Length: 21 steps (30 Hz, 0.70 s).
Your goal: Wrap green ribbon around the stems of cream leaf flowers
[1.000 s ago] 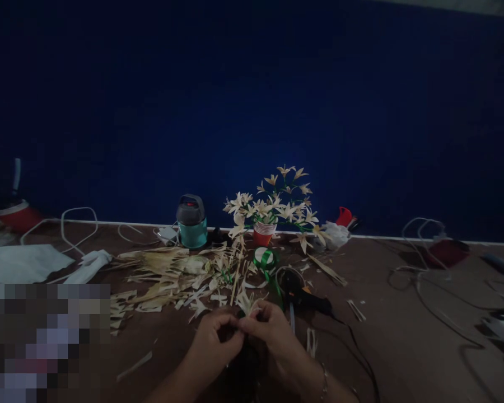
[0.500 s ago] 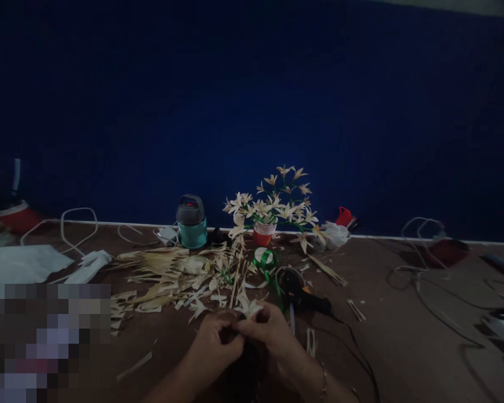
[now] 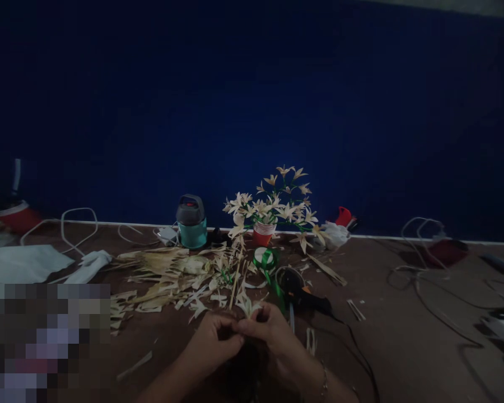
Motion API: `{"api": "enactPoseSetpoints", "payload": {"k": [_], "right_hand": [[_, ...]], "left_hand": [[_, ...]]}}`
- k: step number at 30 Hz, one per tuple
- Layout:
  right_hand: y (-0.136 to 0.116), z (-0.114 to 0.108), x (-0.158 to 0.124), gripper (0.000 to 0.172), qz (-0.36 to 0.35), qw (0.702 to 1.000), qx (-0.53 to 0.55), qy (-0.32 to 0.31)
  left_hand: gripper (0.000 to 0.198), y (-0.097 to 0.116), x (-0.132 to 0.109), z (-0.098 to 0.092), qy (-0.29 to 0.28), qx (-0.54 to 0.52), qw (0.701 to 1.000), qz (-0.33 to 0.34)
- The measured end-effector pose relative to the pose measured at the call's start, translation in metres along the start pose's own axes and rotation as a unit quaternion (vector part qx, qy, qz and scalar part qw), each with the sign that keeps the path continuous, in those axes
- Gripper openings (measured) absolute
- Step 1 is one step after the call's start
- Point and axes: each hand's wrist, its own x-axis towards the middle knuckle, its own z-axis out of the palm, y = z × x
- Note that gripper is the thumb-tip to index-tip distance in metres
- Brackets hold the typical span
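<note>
Petals of the straw flower [image 3: 247, 307] fan up just above the left hand [image 3: 215, 339] and right hand [image 3: 274, 332], both pinching its base; a light, low pinch probably spares the thin petals.

1. A pixelated block [image 3: 46, 341] blanked out the lower-left corner.
2. The pale flower [image 3: 247, 307] had its base hidden between the left hand [image 3: 213, 340] and the right hand [image 3: 273, 334].
3. Both forearms ran off the bottom edge.
4. The dark shape beneath the hands was too dim to tell.

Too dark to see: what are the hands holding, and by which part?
The left hand and right hand pinch a pale flower at its base.
</note>
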Motion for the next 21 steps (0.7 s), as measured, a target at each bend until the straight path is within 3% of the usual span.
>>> {"api": "enactPoseSetpoints", "payload": {"k": [4,16,21], "right_hand": [[0.0024,-0.0005,0.0019,0.036,-0.004,1.0,0.009,0.001],[0.0061,-0.0004,0.0009,0.035,-0.014,1.0,0.012,0.018],[-0.0001,-0.0064,0.0015,0.03,0.02,0.998,-0.003,-0.063]], "left_hand": [[0.022,0.0025,0.0009,-0.002,-0.038,-0.005,0.999,0.002],[0.014,0.0057,0.0021,0.0007,-0.027,-0.001,0.998,0.062],[0.019,0.0074,-0.0006,0.001,-0.021,-0.127,0.992,0.001]]}}
